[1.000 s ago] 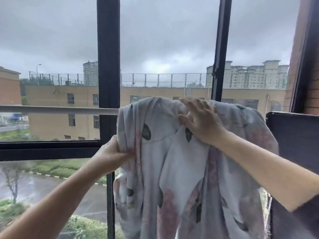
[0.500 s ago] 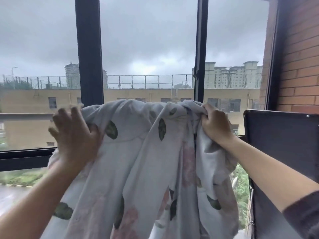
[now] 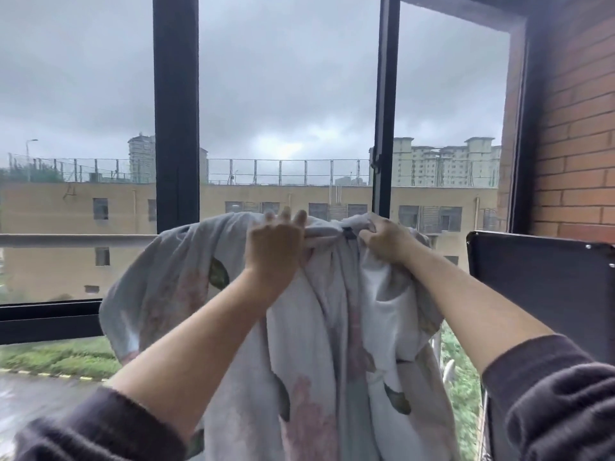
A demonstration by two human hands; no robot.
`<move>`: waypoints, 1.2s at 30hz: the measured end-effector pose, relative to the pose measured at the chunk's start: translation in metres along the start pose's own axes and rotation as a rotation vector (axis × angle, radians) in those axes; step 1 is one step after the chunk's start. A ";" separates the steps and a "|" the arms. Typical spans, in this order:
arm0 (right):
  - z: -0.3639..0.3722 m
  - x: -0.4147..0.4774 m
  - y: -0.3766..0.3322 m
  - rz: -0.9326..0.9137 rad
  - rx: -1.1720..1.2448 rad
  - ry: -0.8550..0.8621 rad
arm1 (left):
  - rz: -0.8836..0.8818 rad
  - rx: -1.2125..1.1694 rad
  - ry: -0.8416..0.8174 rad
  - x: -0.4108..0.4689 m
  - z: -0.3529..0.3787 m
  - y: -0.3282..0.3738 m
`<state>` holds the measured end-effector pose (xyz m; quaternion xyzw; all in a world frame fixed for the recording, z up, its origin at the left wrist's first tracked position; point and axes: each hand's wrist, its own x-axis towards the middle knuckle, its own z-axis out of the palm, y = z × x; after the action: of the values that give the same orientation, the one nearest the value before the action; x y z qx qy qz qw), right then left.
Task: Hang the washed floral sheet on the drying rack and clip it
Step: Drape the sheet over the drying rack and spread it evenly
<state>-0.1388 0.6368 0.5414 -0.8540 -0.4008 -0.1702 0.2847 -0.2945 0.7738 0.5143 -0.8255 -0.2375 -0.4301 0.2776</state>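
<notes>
The floral sheet, pale grey-blue with pink flowers and dark leaves, hangs bunched over the horizontal grey rail in front of the window. My left hand lies on the sheet's top fold near the middle, fingers pointing up over the rail. My right hand grips a gathered bunch of the sheet just to its right, at the top. The rail under the cloth is hidden. No clip is visible.
A black window post stands behind the rail on the left and a thinner one on the right. A dark panel sits at the right below a brick wall. Below the window are grass and a wet road.
My left hand has moved right along the top of the sheet, close to my right hand. The right hand keeps its grip on the bunched cloth. The view has shifted slightly right.
</notes>
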 end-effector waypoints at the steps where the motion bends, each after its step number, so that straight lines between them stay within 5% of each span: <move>1: 0.002 0.001 0.002 0.014 -0.019 0.033 | -0.039 -0.022 -0.003 0.002 -0.002 -0.013; 10: 0.034 0.003 -0.004 -0.130 -0.029 0.318 | -0.442 0.107 -0.151 -0.022 -0.004 -0.141; 15: 0.038 0.004 -0.009 -0.232 -0.083 0.364 | -0.262 -0.049 -0.326 -0.019 0.005 -0.110; 22: 0.021 0.015 -0.031 -0.345 0.123 0.254 | 0.005 -0.179 -0.220 0.005 0.030 -0.037; 26: 0.000 0.025 0.008 -0.179 0.072 0.306 | -0.012 -0.267 -0.003 0.002 0.036 -0.040; 29: -0.019 0.030 0.046 0.119 -0.157 0.068 | -0.110 -0.278 -0.002 0.002 0.032 -0.049; 31: -0.027 0.031 0.057 0.157 -0.222 0.004 | -0.149 -0.233 -0.025 0.005 0.033 -0.050; 36: -0.060 0.040 0.064 0.278 -0.041 0.406 | -0.209 -0.150 -0.113 0.015 0.032 -0.033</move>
<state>-0.0679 0.5896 0.5864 -0.8547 -0.2106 -0.3058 0.3628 -0.2893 0.8211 0.5198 -0.8376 -0.3045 -0.4263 0.1549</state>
